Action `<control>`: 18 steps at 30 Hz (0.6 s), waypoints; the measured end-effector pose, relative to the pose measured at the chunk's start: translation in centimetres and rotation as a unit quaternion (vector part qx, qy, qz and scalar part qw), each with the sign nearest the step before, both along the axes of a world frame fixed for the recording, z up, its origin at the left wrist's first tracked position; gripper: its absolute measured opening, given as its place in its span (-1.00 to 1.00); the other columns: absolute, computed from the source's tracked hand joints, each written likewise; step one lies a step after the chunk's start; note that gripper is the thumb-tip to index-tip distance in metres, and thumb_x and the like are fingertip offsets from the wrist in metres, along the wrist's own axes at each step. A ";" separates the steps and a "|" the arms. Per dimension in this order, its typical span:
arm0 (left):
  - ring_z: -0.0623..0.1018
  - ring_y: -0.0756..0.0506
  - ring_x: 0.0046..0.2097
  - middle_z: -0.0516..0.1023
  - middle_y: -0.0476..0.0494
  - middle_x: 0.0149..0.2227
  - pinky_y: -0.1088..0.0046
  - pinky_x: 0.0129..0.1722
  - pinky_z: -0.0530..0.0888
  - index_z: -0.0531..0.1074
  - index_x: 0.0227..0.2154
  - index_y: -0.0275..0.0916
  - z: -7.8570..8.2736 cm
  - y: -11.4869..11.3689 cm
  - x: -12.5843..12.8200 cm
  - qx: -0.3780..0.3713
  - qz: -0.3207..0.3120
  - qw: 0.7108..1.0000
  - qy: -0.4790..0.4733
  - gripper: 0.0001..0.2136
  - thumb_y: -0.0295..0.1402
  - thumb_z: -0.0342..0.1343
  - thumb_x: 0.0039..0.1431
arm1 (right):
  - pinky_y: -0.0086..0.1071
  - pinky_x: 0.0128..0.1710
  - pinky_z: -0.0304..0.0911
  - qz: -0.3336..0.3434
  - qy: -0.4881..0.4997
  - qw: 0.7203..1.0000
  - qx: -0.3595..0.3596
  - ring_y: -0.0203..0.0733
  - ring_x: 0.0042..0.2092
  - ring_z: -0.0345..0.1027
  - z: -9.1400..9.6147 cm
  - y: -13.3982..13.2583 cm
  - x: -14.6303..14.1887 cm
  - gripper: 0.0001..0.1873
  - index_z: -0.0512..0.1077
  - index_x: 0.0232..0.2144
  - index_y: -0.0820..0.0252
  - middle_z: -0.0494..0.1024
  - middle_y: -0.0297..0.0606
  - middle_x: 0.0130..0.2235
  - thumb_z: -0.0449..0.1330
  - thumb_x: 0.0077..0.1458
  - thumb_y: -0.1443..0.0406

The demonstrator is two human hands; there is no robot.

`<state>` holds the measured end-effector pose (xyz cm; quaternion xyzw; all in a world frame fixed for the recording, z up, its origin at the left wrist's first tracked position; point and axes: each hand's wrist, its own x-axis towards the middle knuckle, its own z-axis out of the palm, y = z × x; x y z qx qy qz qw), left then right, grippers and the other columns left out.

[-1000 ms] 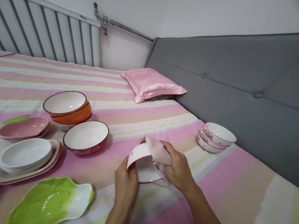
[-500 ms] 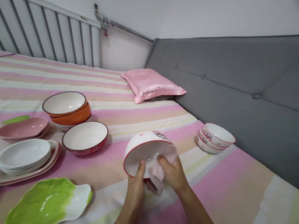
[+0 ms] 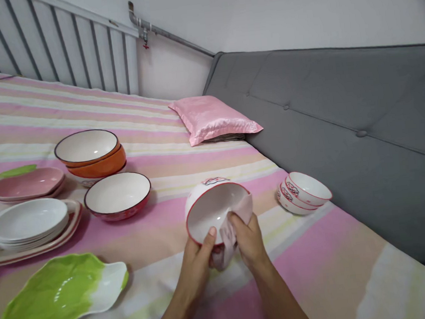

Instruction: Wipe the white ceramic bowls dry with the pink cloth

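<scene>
A white bowl with a red rim and a dark printed pattern is held tilted above the bed, its inside facing me. My left hand grips its lower left edge, thumb over the rim and fingers hidden underneath. In my right hand a pale pink cloth is pinched against the bowl's right rim. Part of the cloth hangs below the bowl between both hands. To the right, a stack of similar bowls rests on the sheet beside the grey headboard.
On the striped sheet at left lie a green leaf-shaped dish, white plates on a larger red-edged plate, pink dishes, a red bowl and stacked orange bowls. A pink pillow lies by the headboard.
The bowl has turned in my hands, its printed pattern moving leftward along the top. My right hand and the cloth have moved up slightly along the right rim.
</scene>
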<state>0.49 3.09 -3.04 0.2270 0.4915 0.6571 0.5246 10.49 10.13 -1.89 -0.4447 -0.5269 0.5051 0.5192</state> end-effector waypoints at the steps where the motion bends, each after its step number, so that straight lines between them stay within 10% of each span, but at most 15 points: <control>1: 0.49 -0.07 -0.46 0.55 -0.15 -0.42 0.50 -0.56 0.35 0.44 -0.13 -0.33 0.1 0.1 -0.4 0.011 0.011 0.999 0.051 -0.52 -0.03 0.16 0.04 | -0.35 -0.27 0.35 -0.019 -0.003 1.000 0.004 -0.09 -0.22 0.47 -0.1 0.5 0.6 -0.73 0.46 -0.30 0.28 0.58 -0.17 -0.29 0.18 -0.02 0.21; 6: 0.49 -0.02 -0.44 0.54 -0.22 -0.15 0.49 -0.49 0.41 0.31 0.06 -0.27 0.9 0.1 -1.8 0.042 0.067 0.979 0.190 -0.41 -0.09 0.21 -0.02 | -0.35 -0.22 0.34 -0.044 -0.096 0.990 0.093 -0.11 -0.18 0.46 1.3 1.4 2.8 -0.66 0.44 -0.17 0.26 0.58 -0.17 -0.22 0.17 -0.01 0.21; 11: 0.55 -0.17 -0.27 0.61 -0.16 -0.31 0.41 -0.31 0.44 0.51 -0.22 -0.29 0.4 -0.1 -2.5 -0.013 0.068 0.956 0.287 -0.65 -0.12 0.13 0.05 | -0.41 -0.37 0.27 0.051 -0.298 0.937 0.175 -0.19 -0.39 0.41 3.3 -0.4 2.6 -0.51 0.36 -0.01 0.13 0.55 -0.34 -0.39 0.08 -0.06 0.36; 18: 0.47 -0.09 -0.55 0.50 -0.09 -0.57 0.44 -0.55 0.41 0.47 -0.37 -0.34 -1.5 0.7 -0.8 -0.072 0.087 0.989 0.093 -0.70 -0.15 0.11 0.07 | -0.42 -0.38 0.24 0.040 -0.338 0.915 0.216 -0.20 -0.38 0.39 3.6 -1.0 2.0 -0.48 0.33 -0.01 0.10 0.53 -0.37 -0.38 0.03 -0.08 0.39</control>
